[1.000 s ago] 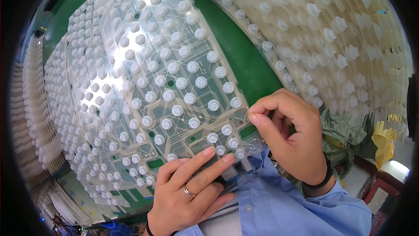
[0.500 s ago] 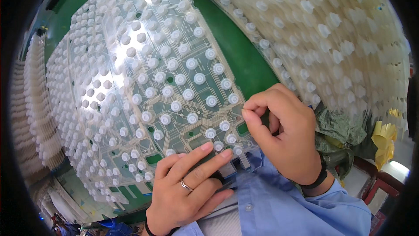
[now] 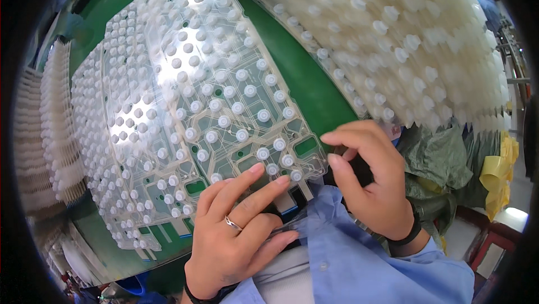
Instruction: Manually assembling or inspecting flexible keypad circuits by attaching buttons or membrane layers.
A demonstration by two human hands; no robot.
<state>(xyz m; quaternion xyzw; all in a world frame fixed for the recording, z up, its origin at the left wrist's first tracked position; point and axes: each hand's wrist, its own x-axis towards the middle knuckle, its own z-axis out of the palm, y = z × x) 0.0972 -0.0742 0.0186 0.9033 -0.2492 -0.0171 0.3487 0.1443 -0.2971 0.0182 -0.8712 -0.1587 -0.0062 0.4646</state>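
A clear keyboard membrane sheet [image 3: 224, 150], printed with pale traces and dotted with white rubber domes, lies in front of me. My left hand [image 3: 236, 242], a ring on one finger, rests two outstretched fingertips on the sheet's near edge beside the lowest domes. Just off the sheet's right corner is my right hand [image 3: 373, 177]. Its thumb and index finger are apart with nothing seen between them, and its other fingers are curled and partly hidden. More domed membrane sheets [image 3: 132, 118] lie to the left, side by side with this one.
A tall pile of domed sheets [image 3: 387, 40] stands at the right, and stacked sheets [image 3: 59, 118] line the far left. A green table surface [image 3: 303, 79] shows between sheet and pile. Dark green plastic wrapping [image 3: 435, 158] and a yellow wrapper [image 3: 499, 175] hang at the right.
My right thumb and index finger were pinched at the sheet's right edge. They have parted and moved slightly right, off it. My left fingertips still rest on the near edge.
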